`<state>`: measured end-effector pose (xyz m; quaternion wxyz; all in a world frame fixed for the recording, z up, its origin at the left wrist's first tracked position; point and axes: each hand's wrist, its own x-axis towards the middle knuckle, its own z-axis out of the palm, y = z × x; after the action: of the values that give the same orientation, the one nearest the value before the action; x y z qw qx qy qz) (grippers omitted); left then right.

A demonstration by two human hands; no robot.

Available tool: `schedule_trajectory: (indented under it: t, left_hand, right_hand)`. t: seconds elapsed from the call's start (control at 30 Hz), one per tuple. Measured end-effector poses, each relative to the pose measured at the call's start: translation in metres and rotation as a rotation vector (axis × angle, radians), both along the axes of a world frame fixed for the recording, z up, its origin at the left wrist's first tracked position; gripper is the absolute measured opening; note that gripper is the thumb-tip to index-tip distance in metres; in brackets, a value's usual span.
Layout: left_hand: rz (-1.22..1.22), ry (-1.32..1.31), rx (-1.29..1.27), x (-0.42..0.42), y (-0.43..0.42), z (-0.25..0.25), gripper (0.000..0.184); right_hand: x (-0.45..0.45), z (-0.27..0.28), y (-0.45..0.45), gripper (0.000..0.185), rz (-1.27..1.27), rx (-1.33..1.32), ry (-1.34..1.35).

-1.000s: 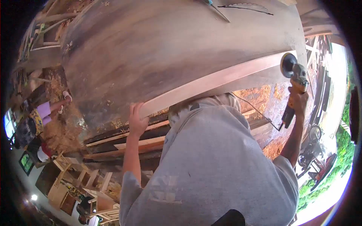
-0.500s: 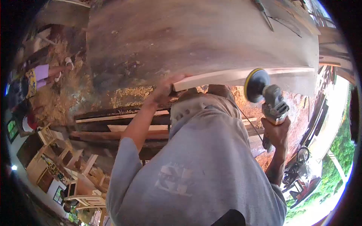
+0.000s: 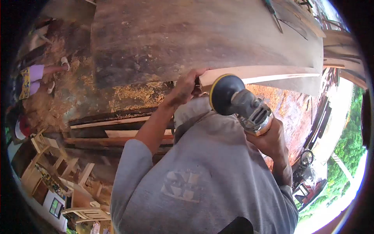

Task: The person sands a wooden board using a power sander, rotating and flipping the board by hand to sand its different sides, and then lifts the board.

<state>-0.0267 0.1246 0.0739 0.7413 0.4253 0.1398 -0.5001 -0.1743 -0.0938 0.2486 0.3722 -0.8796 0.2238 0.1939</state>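
Observation:
My left hand (image 3: pixel 186 89) is wrapped round the left end of a long, pale wooden board (image 3: pixel 269 73), which lies along the near edge of the worktable. In my right hand (image 3: pixel 269 138) is an angle grinder (image 3: pixel 251 109) fitted with a round, dark sanding disc (image 3: pixel 226 93) that has a yellow rim. The disc is in front of the board near its left end, close to my left hand. Whether it touches the wood I cannot tell. My left thumb side lies against the board's end; some of the fingers are hidden behind it.
A pointed tool with a teal handle (image 3: pixel 274 15) lies at the table's (image 3: pixel 156 43) far right. Wood shavings (image 3: pixel 134 95) and planks (image 3: pixel 117 121) cover the floor. Wooden chairs (image 3: pixel 87 212) stand lower left; a person (image 3: pixel 37 76) is at the left. A motorcycle (image 3: pixel 307 171) is at right.
My right hand has swung the grinder left along the board, towards its left end. The board has turned to show more of its face, and my left hand has shifted slightly right.

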Motion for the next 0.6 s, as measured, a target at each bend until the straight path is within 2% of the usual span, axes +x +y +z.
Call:
schedule_trajectory:
  t: [0.13,0.2,0.27,0.43,0.53,0.6]
  left_hand:
    - [-0.039,-0.077,-0.147,-0.001,0.001,-0.015,0.045]
    - [0.013,-0.054,-0.029,-0.006,-0.003,-0.008,0.042]
    - [0.066,-0.058,0.05,-0.01,-0.007,-0.008,0.039]
    - [0.139,-0.011,0.178,-0.023,-0.008,-0.02,0.036]
    - [0.122,-0.286,0.23,-0.027,-0.005,-0.027,0.036]
    - [0.16,-0.014,0.088,-0.025,-0.003,-0.034,0.034]
  right_hand:
    - [0.009,0.004,0.012,0.047,0.045,-0.003,0.068]
    - [0.015,0.009,0.01,0.048,0.023,-0.054,0.142]
    - [0.017,0.007,0.005,0.047,0.066,-0.059,0.085]
    - [0.015,-0.003,-0.024,0.047,-0.008,-0.08,0.081]
    - [0.014,-0.012,-0.049,0.048,-0.113,-0.081,0.085]
    - [0.019,-0.009,-0.066,0.048,-0.22,-0.13,0.158]
